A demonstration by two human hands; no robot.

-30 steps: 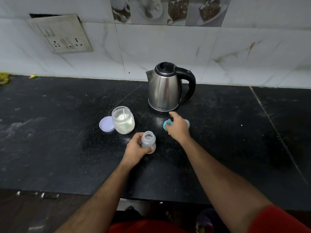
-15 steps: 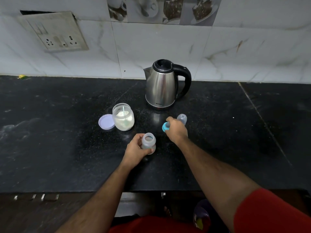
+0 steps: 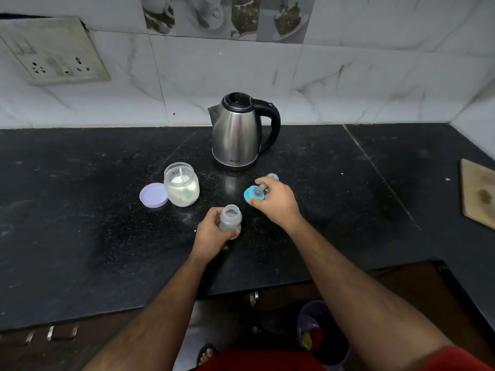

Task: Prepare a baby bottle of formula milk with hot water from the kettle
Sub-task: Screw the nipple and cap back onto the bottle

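Observation:
A small clear baby bottle (image 3: 230, 217) stands open-topped on the black counter (image 3: 80, 210), and my left hand (image 3: 211, 232) grips its body. My right hand (image 3: 277, 200) holds the blue teat ring (image 3: 251, 194) with its clear nipple, lifted just right of the bottle. A clear cap (image 3: 273, 177) peeks out behind that hand. The steel kettle (image 3: 237, 132) with a black handle stands behind, lid shut. A glass jar of white formula powder (image 3: 182, 187) with a scoop inside sits open to the left, its lilac lid (image 3: 153, 195) lying beside it.
A tiled wall with a socket plate (image 3: 53, 53) runs along the back. A wooden board (image 3: 478, 192) lies at the counter's right edge. Below the counter's front edge stand drawers and a bin (image 3: 321, 333) on the floor.
My right hand has lifted the blue teat ring off the counter and drawn it toward the bottle. The left hand keeps its hold on the bottle. The camera has shifted right.

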